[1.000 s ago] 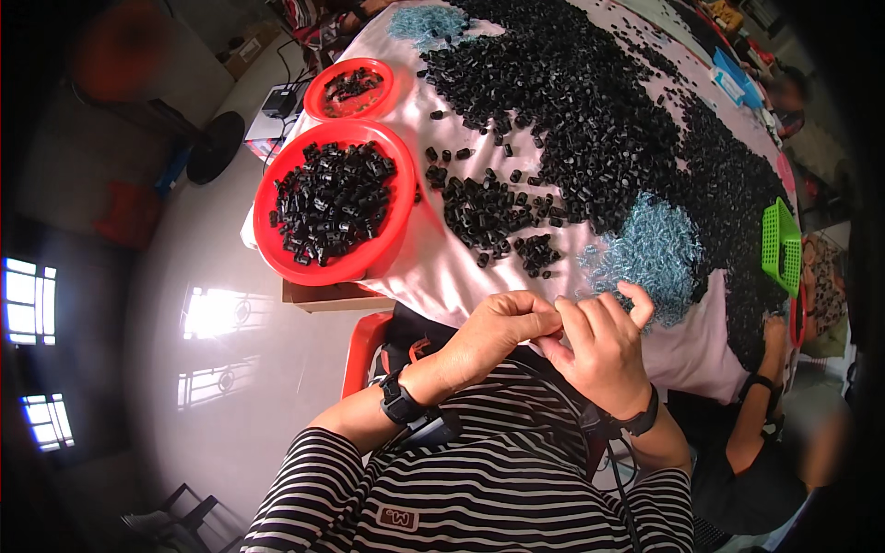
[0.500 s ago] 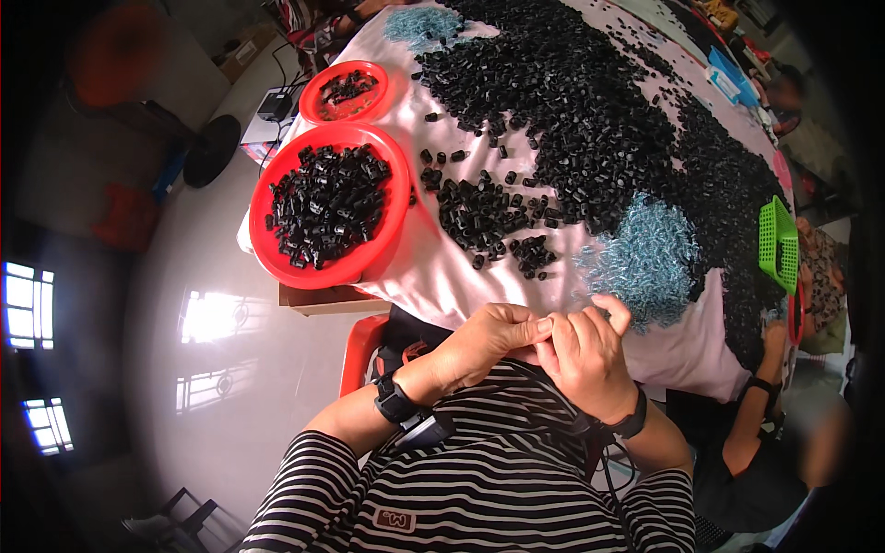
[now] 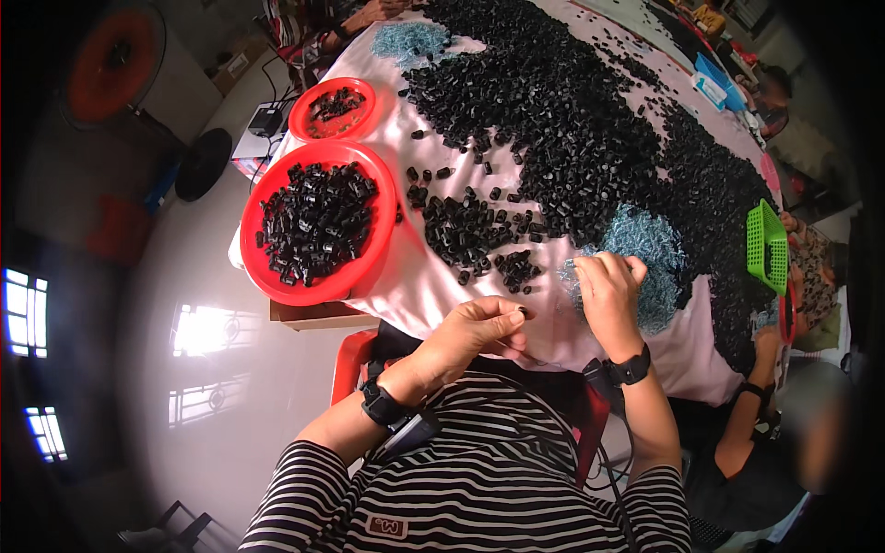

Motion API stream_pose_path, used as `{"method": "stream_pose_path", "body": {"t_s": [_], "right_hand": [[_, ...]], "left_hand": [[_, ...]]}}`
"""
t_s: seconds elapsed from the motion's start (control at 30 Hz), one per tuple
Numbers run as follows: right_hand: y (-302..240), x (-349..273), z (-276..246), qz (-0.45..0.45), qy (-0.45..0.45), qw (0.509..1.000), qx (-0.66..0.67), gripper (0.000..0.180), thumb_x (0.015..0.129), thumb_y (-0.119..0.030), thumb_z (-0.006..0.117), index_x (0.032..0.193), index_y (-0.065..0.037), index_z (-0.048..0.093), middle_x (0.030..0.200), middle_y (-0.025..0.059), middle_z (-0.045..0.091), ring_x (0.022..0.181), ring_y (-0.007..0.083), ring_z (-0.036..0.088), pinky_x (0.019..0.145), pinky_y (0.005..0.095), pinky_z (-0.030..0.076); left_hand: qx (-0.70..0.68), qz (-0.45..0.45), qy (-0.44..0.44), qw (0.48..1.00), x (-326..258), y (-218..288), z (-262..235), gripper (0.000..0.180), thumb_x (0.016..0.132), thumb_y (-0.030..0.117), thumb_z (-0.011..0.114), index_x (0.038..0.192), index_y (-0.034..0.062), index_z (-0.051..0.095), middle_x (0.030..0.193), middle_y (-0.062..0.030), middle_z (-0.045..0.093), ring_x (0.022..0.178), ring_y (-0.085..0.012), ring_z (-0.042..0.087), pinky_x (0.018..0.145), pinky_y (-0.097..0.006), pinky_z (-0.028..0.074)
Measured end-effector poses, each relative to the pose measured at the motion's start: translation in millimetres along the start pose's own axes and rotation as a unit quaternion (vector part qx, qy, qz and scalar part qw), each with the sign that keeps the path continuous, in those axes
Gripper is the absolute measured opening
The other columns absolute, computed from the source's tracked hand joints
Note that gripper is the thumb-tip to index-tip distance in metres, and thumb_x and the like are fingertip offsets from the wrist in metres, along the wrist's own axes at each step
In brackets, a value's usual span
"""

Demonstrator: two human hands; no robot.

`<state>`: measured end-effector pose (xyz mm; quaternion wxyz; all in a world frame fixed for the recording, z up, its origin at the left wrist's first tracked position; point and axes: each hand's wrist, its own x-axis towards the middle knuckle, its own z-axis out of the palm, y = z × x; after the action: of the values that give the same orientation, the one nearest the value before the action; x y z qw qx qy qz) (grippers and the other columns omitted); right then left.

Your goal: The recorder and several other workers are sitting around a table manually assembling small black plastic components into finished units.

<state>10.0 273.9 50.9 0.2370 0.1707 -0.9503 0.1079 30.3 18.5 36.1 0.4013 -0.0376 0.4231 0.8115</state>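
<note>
My left hand (image 3: 487, 329) pinches a small black plastic piece (image 3: 523, 311) between thumb and fingertips, above the near edge of the cloth. My right hand (image 3: 608, 288) is at the near left side of a heap of clear bluish small parts (image 3: 659, 253). Its fingers are bent together at the heap's edge; whether a part is between them is hidden. Just beyond my hands lies a small cluster of black pieces (image 3: 516, 269), with a larger group (image 3: 466, 230) behind it.
A big red basin (image 3: 389, 217) full of black pieces stands at the table's left, with a smaller red basin (image 3: 373, 111) behind it. A wide black heap (image 3: 590, 138) covers the pink cloth (image 3: 415, 300). A green basket (image 3: 765, 244) and a co-worker's arm (image 3: 761, 355) are at right.
My hands were together in front of me. My right hand has moved away, forward and right, to the bluish heap, while the left stays near the cloth edge holding its black piece.
</note>
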Motion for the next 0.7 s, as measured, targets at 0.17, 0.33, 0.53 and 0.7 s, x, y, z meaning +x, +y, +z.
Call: {"method": "stream_pose_path", "body": {"t_s": [0.17, 0.33, 0.53, 0.7], "right_hand": [[0, -6, 12, -0.012, -0.015, 1.000, 0.019, 0.009, 0.086, -0.007, 0.072, 0.088, -0.013, 0.064, 0.083, 0.0013, 0.061, 0.083, 0.0212, 0.062, 0.089, 0.0418, 0.037], [-6, -15, 7, -0.001, -0.032, 0.998, 0.057, 0.010, 0.086, -0.009, 0.073, 0.088, -0.013, 0.064, 0.082, 0.0005, 0.062, 0.082, 0.0214, 0.062, 0.088, 0.0420, 0.036], [-16, -20, -5, -0.011, -0.064, 0.995, 0.073, 0.010, 0.086, -0.008, 0.073, 0.091, -0.011, 0.064, 0.082, 0.0015, 0.062, 0.080, 0.0223, 0.061, 0.087, 0.0423, 0.035], [-8, -25, 1, 0.017, -0.044, 0.999, -0.024, 0.013, 0.085, -0.009, 0.073, 0.096, -0.008, 0.066, 0.086, 0.0036, 0.059, 0.085, 0.0227, 0.060, 0.087, 0.0418, 0.035]], "left_hand": [[0.017, -0.041, -0.002, 0.999, -7, 1, -3, 0.028, 0.104, 0.021, 0.061, 0.123, 0.0010, 0.063, 0.104, -0.0084, 0.071, 0.098, -0.0178, 0.070, 0.088, -0.033, 0.059], [-0.045, -0.081, -0.022, 0.996, -7, 8, -4, 0.024, 0.103, 0.020, 0.058, 0.116, 0.0013, 0.065, 0.104, -0.0076, 0.071, 0.096, -0.0187, 0.071, 0.082, -0.034, 0.061], [0.331, 0.130, 0.165, 0.920, 15, 18, -15, 0.022, 0.096, 0.022, 0.067, 0.106, 0.0021, 0.068, 0.089, -0.0019, 0.064, 0.079, -0.0155, 0.066, 0.068, -0.032, 0.055], [0.648, 0.282, 0.273, 0.653, 34, 25, -15, 0.024, 0.087, 0.024, 0.074, 0.107, 0.0114, 0.071, 0.096, -0.0127, 0.067, 0.087, -0.0309, 0.068, 0.075, -0.041, 0.055]]}}
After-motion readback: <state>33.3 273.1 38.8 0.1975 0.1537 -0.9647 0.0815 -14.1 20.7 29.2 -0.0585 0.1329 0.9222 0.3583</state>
